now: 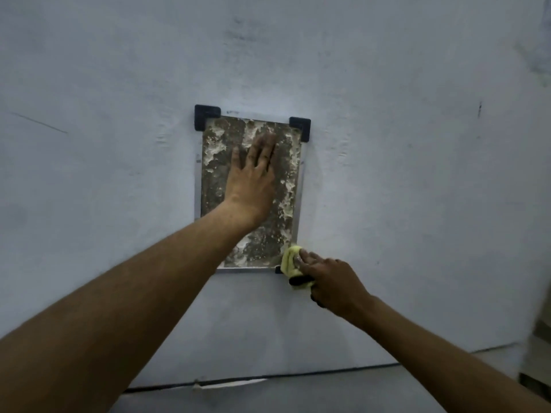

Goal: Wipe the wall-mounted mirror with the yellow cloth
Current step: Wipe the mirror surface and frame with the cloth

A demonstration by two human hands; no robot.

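Soiled mirror [214,174] at centre of frame, with one hand flat on it and the other holding a cloth at its lower right corner.

The mirror is fixed to a pale wall [417,144], with black corner brackets [205,116] visible at its upper left and upper right. The glass is covered in whitish, blotchy residue over nearly its whole surface. The left hand [252,177] lies flat on the upper middle of the glass, fingers straight and close together. The right hand [331,281], lower right of the mirror, grips the yellow cloth [288,260] in a bunch, pressed against the mirror's lower right corner. The two hands are well apart. A dark cable [298,374] runs along the foot of the wall, at the bottom of the frame.
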